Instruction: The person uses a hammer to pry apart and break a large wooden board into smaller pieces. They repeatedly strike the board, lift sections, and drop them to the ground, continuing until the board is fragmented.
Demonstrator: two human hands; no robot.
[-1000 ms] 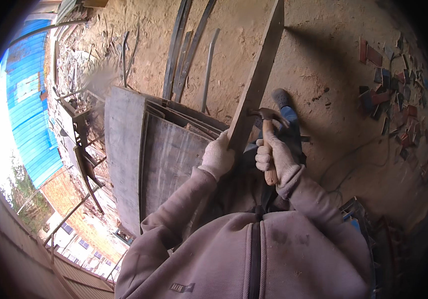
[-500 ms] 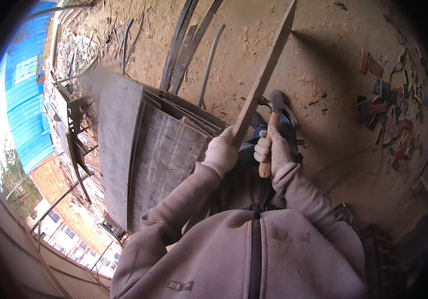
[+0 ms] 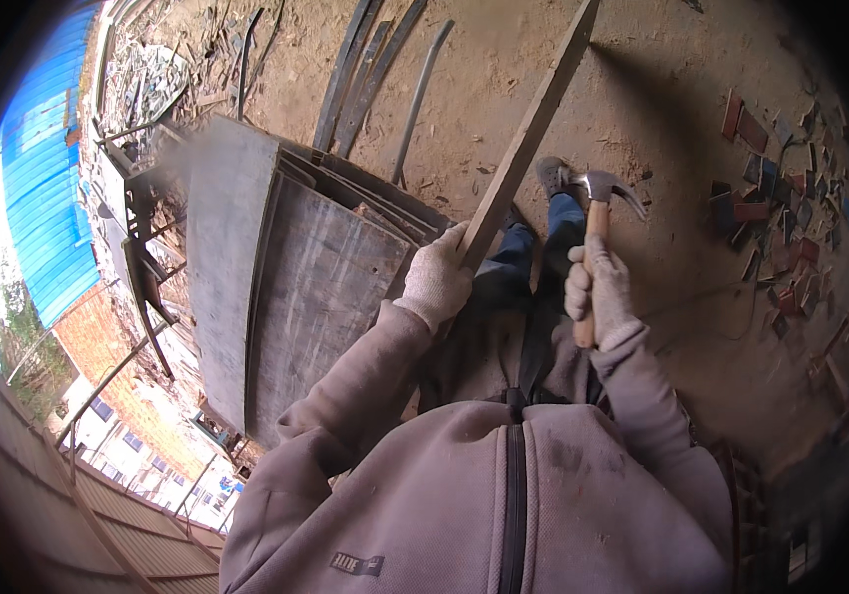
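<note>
A long wooden beam (image 3: 535, 124) slants up and away to the right, its near end gripped by my left hand (image 3: 438, 279) in a whitish work glove. My right hand (image 3: 605, 292), gloved too, is wrapped around the wooden handle of a claw hammer (image 3: 598, 220). The hammer's metal head points away from me, with its curved claw to the right. A gap separates the hammer from the beam. My left hand is close to the near right corner of a stack of worn grey panels (image 3: 330, 302).
Several long strips (image 3: 350, 84) and a bent bar (image 3: 421, 104) lie on the dirt ground beyond the panels. Scattered scrap pieces (image 3: 786, 213), reddish and dark, cover the ground at right. My shoe (image 3: 551, 176) is just left of the hammer head. Metal framing (image 3: 142, 267) stands at left.
My right hand has carried the hammer to the right, away from the beam. My left hand still holds the beam, which has shifted only slightly.
</note>
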